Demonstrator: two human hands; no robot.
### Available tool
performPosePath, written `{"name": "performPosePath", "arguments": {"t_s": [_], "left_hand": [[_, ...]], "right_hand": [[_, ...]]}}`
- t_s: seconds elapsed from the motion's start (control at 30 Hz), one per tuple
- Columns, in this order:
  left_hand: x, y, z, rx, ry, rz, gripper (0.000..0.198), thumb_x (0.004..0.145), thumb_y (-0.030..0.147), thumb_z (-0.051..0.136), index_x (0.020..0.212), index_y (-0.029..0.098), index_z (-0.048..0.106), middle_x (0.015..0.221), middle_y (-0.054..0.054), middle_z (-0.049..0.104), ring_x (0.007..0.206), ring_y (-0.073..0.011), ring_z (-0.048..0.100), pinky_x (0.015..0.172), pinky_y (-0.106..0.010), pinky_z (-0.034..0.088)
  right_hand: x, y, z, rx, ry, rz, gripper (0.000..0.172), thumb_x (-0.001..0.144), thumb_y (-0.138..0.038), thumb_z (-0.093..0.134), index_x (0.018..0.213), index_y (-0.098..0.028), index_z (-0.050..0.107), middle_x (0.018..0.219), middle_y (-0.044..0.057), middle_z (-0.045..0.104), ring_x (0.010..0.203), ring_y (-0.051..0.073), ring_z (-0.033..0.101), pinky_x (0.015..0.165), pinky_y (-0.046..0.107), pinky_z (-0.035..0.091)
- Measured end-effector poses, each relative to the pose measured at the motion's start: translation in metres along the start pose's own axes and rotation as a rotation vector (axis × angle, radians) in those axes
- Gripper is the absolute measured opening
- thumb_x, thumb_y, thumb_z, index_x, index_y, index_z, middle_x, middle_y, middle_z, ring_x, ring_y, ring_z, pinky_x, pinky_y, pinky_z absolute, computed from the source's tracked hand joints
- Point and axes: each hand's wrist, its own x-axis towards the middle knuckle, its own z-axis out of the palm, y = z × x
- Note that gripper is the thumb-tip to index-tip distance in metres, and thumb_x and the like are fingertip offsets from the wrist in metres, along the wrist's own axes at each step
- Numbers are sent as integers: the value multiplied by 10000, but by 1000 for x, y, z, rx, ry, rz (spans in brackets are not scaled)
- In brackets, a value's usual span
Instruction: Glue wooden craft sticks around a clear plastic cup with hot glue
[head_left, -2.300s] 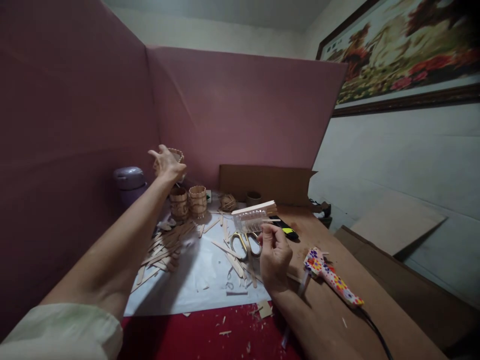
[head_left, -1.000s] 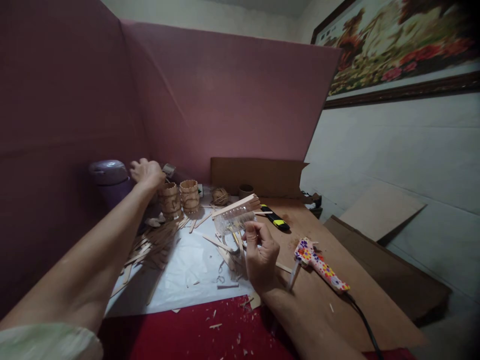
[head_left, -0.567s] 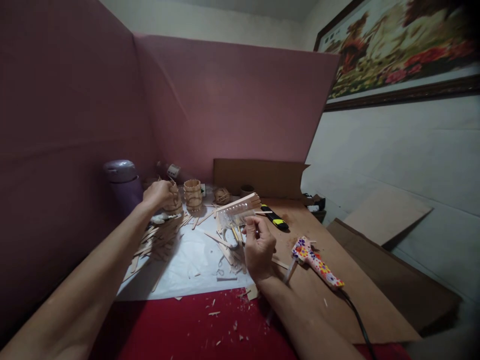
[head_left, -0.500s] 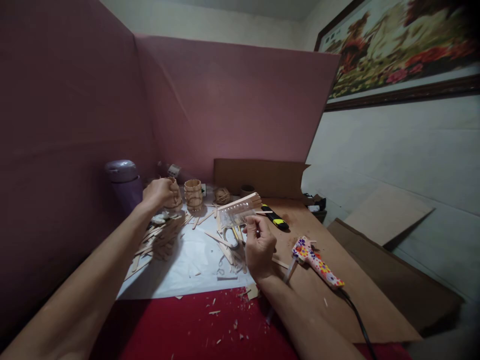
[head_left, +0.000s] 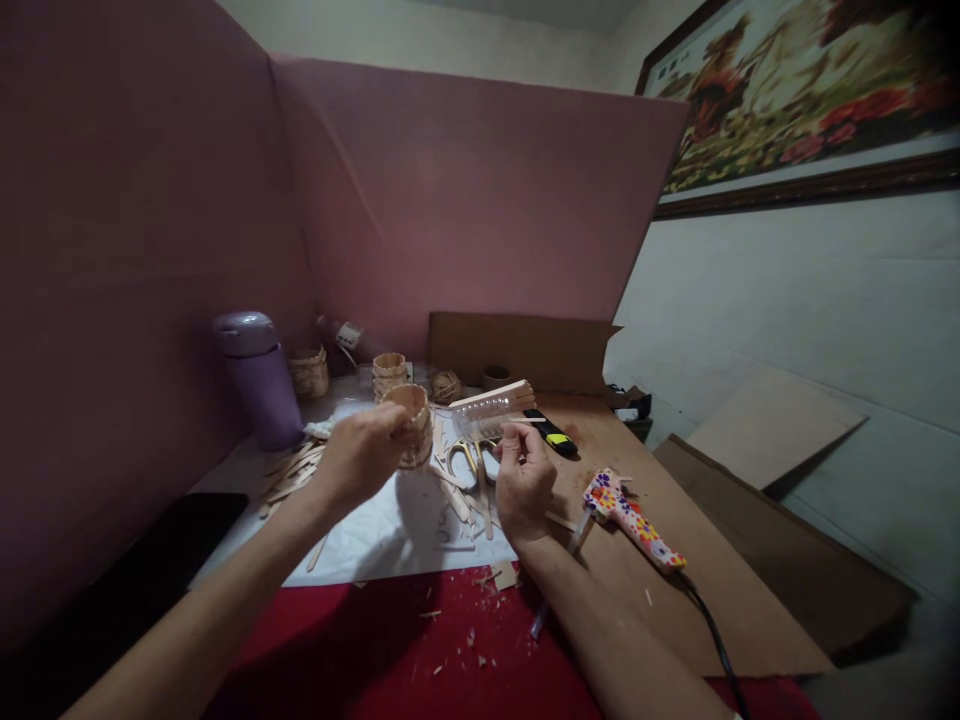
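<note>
A small cup covered in wooden craft sticks (head_left: pixel 418 425) is in my left hand (head_left: pixel 369 450), whose fingers close over its left rim. It hangs above the white sheet (head_left: pixel 360 550). My right hand (head_left: pixel 525 482) is closed in a pinch on a clear plastic bottle piece (head_left: pixel 480 415), held on its side. A row of craft sticks (head_left: pixel 501 395) lies along the top of this piece. Another short stick end shows just above my right fingertips. Below the bottle piece rest gold-handled scissors (head_left: pixel 469 465) among loose sticks (head_left: pixel 452 493).
Two similar stick cups stand behind, one mid-back (head_left: pixel 388 372), one (head_left: pixel 309 372) beside the purple flask (head_left: pixel 262 385). A yellow-black utility knife (head_left: pixel 553 435) and a flowered glue gun (head_left: pixel 634 525) with cord lie on the cardboard (head_left: pixel 720 610). A twine ball (head_left: pixel 445 387) sits at the back.
My left hand has brought the stick cup rightward and nearer, from beside the flask to close to the bottle piece. My right hand and the bottle piece have shifted slightly right and up.
</note>
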Motion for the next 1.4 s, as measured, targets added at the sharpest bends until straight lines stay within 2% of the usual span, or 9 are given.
{"name": "performPosePath", "arguments": {"t_s": [0.23,0.43,0.57,0.7,0.9,1.1,1.4], "left_hand": [[-42,9,24,72,143,191,212,918,157,504,723,190,579,687,-12,620,574,-161,588,534,-276,358],[-62,9,26,23,250,334,245,950,167,474,728,187,575,698,-18,638,560,-151,598,511,-274,381],[-65,8,23,-22,227,349,242,935,166,512,700,190,565,650,-7,621,532,-156,593,491,-283,385],[-64,8,22,-132,237,341,184,919,147,560,740,182,591,714,-26,657,586,-154,621,529,-271,434],[-65,14,14,-306,371,413,113,867,74,638,847,182,613,842,-43,680,712,-135,650,635,-235,500],[-70,19,12,-291,492,460,131,838,56,658,861,183,631,847,-48,664,685,-130,643,596,-230,505],[-69,19,13,-236,599,425,89,847,160,708,871,205,635,864,-44,676,705,-137,671,598,-234,532]], "right_hand": [[-1,-1,0,8,-21,6,377,932,-505,468,836,-183,637,627,26,643,596,192,604,596,280,416],[-2,-2,-1,20,-20,-5,356,933,-494,484,828,-186,628,627,21,646,591,183,608,588,276,429],[-3,-3,-2,15,-30,-22,339,944,-476,485,836,-188,627,640,19,646,600,176,604,596,275,437],[-4,-3,-2,9,-39,-26,326,950,-459,484,850,-187,632,641,15,640,599,172,600,589,273,432],[-6,-4,-3,24,-51,-20,316,956,-451,487,853,-191,634,645,7,639,609,164,597,604,270,441],[-4,-5,-2,71,-19,-2,311,941,-459,494,863,-187,624,652,10,636,611,166,601,606,276,449],[-3,-3,-1,78,-9,-6,303,940,-453,491,869,-188,619,659,13,635,618,164,603,601,270,454]]}}
